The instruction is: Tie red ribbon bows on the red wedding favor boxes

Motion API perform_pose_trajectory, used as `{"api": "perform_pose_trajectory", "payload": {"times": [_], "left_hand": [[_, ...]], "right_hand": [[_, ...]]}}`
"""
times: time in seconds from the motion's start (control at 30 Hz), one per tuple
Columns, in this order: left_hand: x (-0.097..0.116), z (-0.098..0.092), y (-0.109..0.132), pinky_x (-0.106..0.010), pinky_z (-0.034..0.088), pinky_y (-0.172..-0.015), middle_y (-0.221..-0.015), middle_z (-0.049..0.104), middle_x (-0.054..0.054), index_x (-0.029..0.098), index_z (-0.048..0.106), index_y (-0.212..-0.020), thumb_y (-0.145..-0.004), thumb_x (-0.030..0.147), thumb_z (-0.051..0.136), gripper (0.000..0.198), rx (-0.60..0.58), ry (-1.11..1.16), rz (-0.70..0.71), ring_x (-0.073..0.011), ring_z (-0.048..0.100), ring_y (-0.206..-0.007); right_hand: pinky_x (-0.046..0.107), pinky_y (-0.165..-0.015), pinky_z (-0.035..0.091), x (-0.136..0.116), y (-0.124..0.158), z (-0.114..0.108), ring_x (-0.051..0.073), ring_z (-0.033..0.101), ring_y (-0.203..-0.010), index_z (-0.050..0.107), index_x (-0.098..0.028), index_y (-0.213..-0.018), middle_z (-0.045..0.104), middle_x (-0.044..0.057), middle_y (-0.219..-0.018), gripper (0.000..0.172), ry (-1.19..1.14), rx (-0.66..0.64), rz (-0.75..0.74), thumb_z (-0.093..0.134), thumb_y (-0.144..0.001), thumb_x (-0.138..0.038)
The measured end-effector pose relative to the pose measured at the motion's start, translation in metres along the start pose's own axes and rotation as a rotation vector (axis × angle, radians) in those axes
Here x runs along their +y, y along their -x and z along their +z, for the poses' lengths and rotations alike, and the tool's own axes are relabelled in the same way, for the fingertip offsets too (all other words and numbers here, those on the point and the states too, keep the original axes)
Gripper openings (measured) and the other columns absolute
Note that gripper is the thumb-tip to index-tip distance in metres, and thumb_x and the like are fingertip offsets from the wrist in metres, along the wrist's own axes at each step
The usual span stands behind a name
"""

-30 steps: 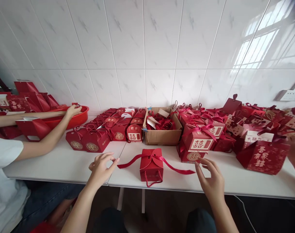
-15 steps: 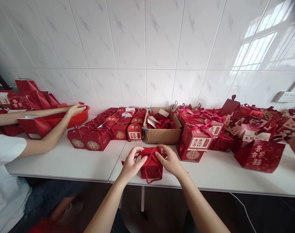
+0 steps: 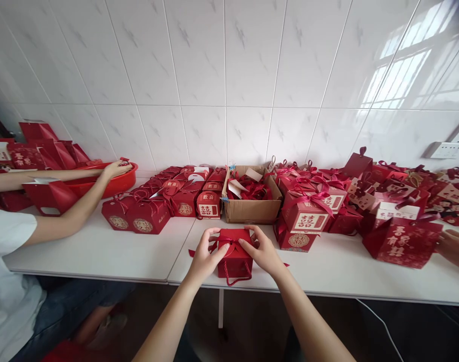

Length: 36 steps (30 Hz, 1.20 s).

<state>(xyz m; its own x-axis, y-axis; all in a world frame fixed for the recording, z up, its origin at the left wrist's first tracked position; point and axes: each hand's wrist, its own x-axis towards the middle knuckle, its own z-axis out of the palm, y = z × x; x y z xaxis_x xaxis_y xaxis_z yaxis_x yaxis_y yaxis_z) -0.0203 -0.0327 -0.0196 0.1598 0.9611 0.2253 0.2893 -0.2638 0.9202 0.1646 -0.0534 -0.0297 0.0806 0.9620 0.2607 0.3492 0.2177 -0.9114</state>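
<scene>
Left hand (image 3: 206,255) and right hand (image 3: 266,254) are seen half-curled at the ribbon (image 3: 225,240), any pinch hidden; across the box (image 3: 235,269) beneath, it should be tensioned evenly.

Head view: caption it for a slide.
Left hand and right hand frame a ribboned red box on a white table, an open cardboard carton behind.

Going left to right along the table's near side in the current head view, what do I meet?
Twin medallion-printed boxes, left hand, rope-handled gift box, right hand, stacked double-happiness box, large white-calligraphy box, co-worker's hand.
</scene>
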Motion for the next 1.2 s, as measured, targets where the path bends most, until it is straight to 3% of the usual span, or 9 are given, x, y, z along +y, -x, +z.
{"api": "perform_pose_trajectory", "payload": {"times": [0.1,0.17,0.3,0.37,0.6,0.73,0.87,1.03,1.2], "left_hand": [[0.000,-0.004,-0.002,-0.035,0.046,-0.087,-0.115,0.058,-0.008,0.022,0.050,-0.106,-0.073,0.040,0.067,0.042,-0.003,0.030,-0.037,-0.0227,0.058,-0.105],[0.003,-0.009,-0.005,-0.031,0.047,-0.079,-0.097,0.060,-0.003,0.021,0.051,-0.094,-0.072,0.043,0.068,0.036,-0.076,0.051,-0.093,-0.0196,0.060,-0.089],[0.010,-0.017,-0.009,-0.024,0.040,-0.059,-0.067,0.050,0.005,0.020,0.046,-0.070,-0.074,0.051,0.064,0.036,-0.296,0.111,-0.167,-0.0132,0.051,-0.063],[0.010,-0.018,-0.011,-0.023,0.035,-0.055,-0.062,0.045,0.005,0.019,0.045,-0.066,-0.076,0.054,0.061,0.039,-0.315,0.138,-0.160,-0.0113,0.045,-0.057],[0.006,-0.016,-0.016,-0.021,0.025,-0.048,-0.055,0.035,0.007,0.019,0.041,-0.062,-0.075,0.054,0.060,0.042,-0.185,0.119,-0.123,-0.0079,0.030,-0.049],[0.006,-0.017,-0.016,-0.022,0.030,-0.052,-0.057,0.036,0.007,0.019,0.042,-0.059,-0.073,0.055,0.062,0.043,-0.119,0.082,-0.067,-0.0091,0.034,-0.053],[0.005,-0.016,-0.013,-0.022,0.032,-0.053,-0.057,0.036,0.006,0.020,0.043,-0.060,-0.074,0.054,0.061,0.041,-0.102,0.048,-0.046,-0.0102,0.037,-0.055],[0.008,-0.016,-0.010,-0.024,0.040,-0.059,-0.066,0.050,0.003,0.020,0.052,-0.069,-0.073,0.047,0.064,0.030,-0.088,-0.016,-0.018,-0.0136,0.048,-0.062],[0.023,-0.017,-0.014,-0.034,0.047,-0.082,-0.090,0.067,-0.004,0.021,0.063,-0.080,-0.071,0.040,0.067,0.021,0.018,-0.150,0.100,-0.0227,0.061,-0.087]], "right_hand": [[0.025,-0.056,0.040,0.007,0.000,0.001,0.014,0.051,-0.061,0.048,-0.021,-0.107,0.052,-0.004,-0.070,0.051,-0.094,0.058,0.082,0.063,-0.074,-0.057],[0.025,-0.057,0.039,0.008,0.001,-0.003,0.013,0.051,-0.061,0.049,-0.020,-0.090,0.053,-0.003,-0.068,0.046,-0.124,0.074,0.132,0.062,-0.074,-0.061],[0.023,-0.049,0.028,0.002,0.003,-0.017,0.009,0.038,-0.049,0.042,-0.020,-0.058,0.044,-0.004,-0.053,0.053,-0.136,-0.168,0.194,0.047,-0.081,-0.067],[0.023,-0.047,0.023,-0.001,0.003,-0.023,0.008,0.031,-0.046,0.040,-0.019,-0.054,0.039,-0.005,-0.049,0.055,-0.179,-0.276,0.171,0.046,-0.082,-0.066],[0.023,-0.050,0.024,0.002,-0.005,-0.031,0.008,0.035,-0.047,0.036,-0.020,-0.055,0.042,-0.006,-0.047,0.049,-0.341,-0.260,0.099,0.057,-0.080,-0.057],[0.023,-0.050,0.026,0.005,-0.003,-0.035,0.008,0.031,-0.047,0.039,-0.020,-0.053,0.043,-0.006,-0.046,0.049,-0.338,-0.277,0.111,0.060,-0.079,-0.056],[0.024,-0.054,0.035,0.006,0.001,-0.038,0.010,0.043,-0.052,0.045,-0.019,-0.060,0.050,-0.002,-0.056,0.044,-0.426,-0.314,0.124,0.059,-0.080,-0.056],[0.026,-0.066,0.044,-0.009,-0.003,-0.041,0.011,0.053,-0.063,0.059,-0.018,-0.076,0.059,0.001,-0.071,0.031,-0.644,-0.276,0.080,0.066,-0.078,-0.049],[0.027,-0.069,0.048,-0.028,-0.008,-0.040,0.011,0.058,-0.065,0.070,-0.017,-0.090,0.066,0.002,-0.074,0.029,-0.706,-0.277,0.033,0.073,-0.075,-0.041]]}}
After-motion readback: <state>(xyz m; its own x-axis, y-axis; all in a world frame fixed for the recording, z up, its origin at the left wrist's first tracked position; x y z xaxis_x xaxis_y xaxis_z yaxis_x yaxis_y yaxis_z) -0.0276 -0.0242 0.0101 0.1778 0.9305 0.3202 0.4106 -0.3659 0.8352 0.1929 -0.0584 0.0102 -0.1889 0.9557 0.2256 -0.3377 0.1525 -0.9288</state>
